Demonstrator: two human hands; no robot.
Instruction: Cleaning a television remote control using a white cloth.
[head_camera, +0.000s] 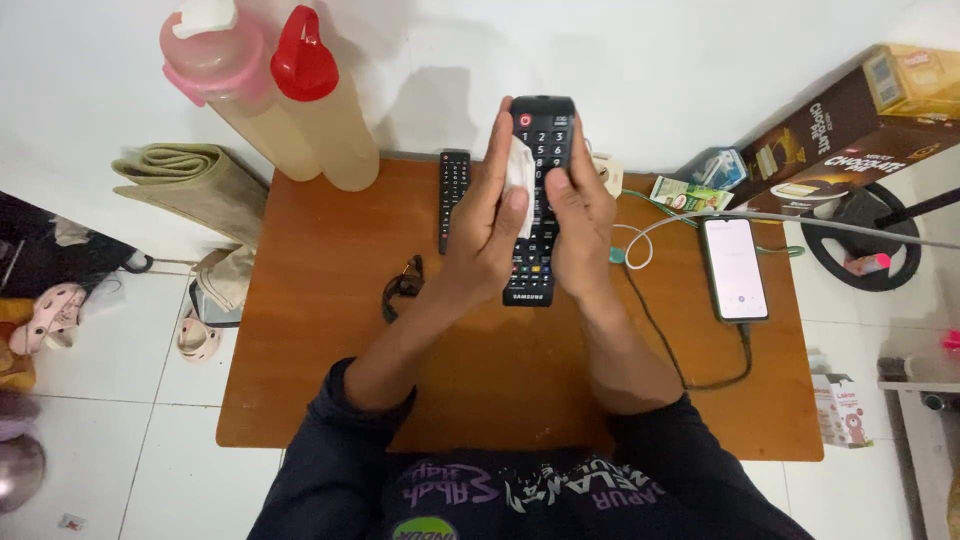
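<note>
Flanking held remote (537, 200): second remote (453, 196) left | phone (735, 268) right

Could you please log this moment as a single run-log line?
left hand: presses white wipe on black rectangular plastic remote | right hand: holds remote | second black remote: on brown wooden table

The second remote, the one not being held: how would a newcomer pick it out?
On the brown wooden table, look just left of the hands. The slim black remote lies flat there near the wall, untouched, narrower than the black remote being wiped.
</note>
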